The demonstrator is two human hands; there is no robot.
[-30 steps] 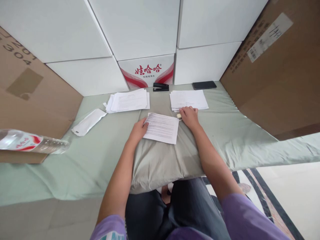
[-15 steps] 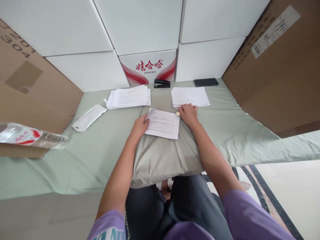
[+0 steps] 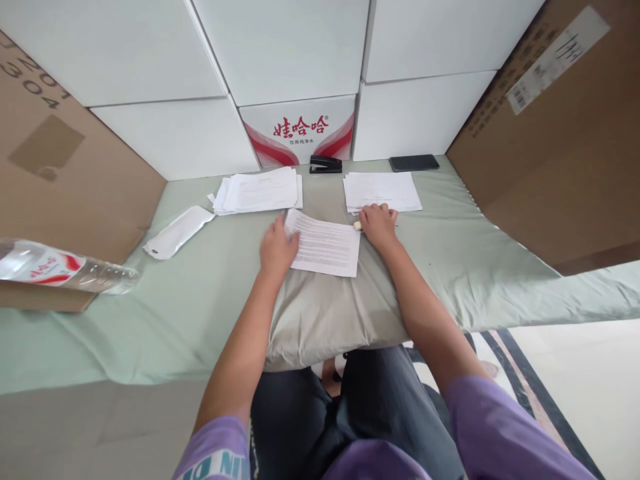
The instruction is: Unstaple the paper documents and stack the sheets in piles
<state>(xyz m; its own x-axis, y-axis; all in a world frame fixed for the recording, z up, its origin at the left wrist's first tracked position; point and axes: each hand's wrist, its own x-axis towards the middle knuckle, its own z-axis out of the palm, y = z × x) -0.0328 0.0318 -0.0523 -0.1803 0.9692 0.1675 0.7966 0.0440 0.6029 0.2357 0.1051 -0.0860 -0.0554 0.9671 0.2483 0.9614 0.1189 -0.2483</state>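
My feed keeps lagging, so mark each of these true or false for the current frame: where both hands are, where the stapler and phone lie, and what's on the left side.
1. The left hand rests on the left edge of the printed sheet. True.
2. The right hand holds the stapler. False: the stapler lies untouched at the back by the boxes; the hand is beside a small pale object.
3. The phone lies on the left paper stack. False: it lies on the cloth behind the right stack.
4. A water bottle lies on its side at the far left. True.
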